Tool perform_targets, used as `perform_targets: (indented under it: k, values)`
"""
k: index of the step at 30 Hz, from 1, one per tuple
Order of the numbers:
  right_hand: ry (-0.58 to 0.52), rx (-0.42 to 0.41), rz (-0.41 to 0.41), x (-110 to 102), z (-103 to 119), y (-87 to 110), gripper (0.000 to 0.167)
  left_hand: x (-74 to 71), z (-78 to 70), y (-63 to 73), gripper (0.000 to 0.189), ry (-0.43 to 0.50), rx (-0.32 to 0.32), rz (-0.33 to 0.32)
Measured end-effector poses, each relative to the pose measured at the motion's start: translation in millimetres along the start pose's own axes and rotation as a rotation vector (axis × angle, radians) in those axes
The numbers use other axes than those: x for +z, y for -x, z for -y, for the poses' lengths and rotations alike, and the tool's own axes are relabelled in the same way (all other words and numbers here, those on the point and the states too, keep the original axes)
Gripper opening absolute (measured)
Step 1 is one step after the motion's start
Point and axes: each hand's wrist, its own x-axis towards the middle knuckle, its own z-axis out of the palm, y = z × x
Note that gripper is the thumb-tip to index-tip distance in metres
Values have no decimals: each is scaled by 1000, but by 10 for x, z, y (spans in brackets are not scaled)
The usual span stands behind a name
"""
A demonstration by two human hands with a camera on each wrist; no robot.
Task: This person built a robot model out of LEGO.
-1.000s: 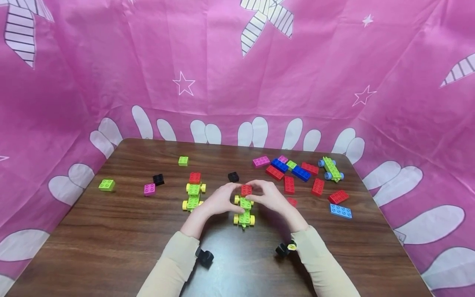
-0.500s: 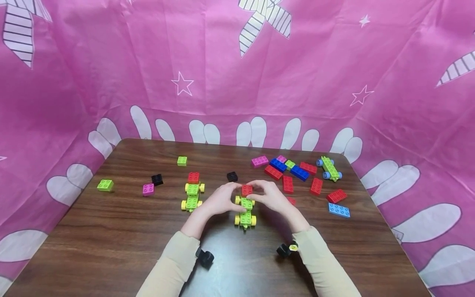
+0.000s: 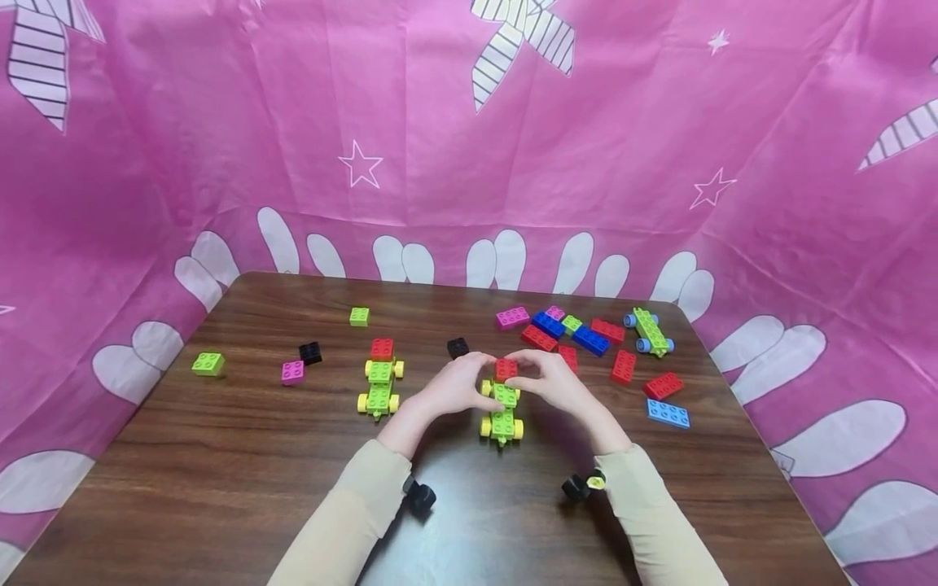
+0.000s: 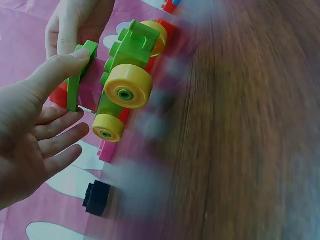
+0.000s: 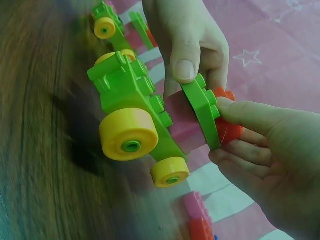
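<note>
Both hands hold a toy car built of bricks, with a green wheeled base and yellow wheels. On the base sits a pink brick, topped by a green brick and a red brick. My left hand grips the car from the left, its thumb on the green top brick in the left wrist view. From the right, my right hand pinches the upper bricks, thumb by the red one in the right wrist view. Whether the wheels touch the table cannot be told.
A similar car stands to the left. Behind my hands lies a black brick. Red, blue, pink and green bricks, a light blue brick and a blue-wheeled base lie to the right. A pink brick and others lie left.
Both hands and the car have shifted to the right and slightly away from me. The right hand now covers part of a red brick behind it. The grip looks the same.
</note>
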Motion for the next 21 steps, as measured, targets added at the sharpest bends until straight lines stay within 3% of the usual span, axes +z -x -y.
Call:
perform_targets:
  k: [8, 21]
  values:
    - [25, 15, -10, -123, -124, 33, 44, 106, -29, -162, 75, -15, 35, 1]
    - [30, 40, -32, -261, -287, 69, 44, 252, -65, -345, 76, 31, 20, 17]
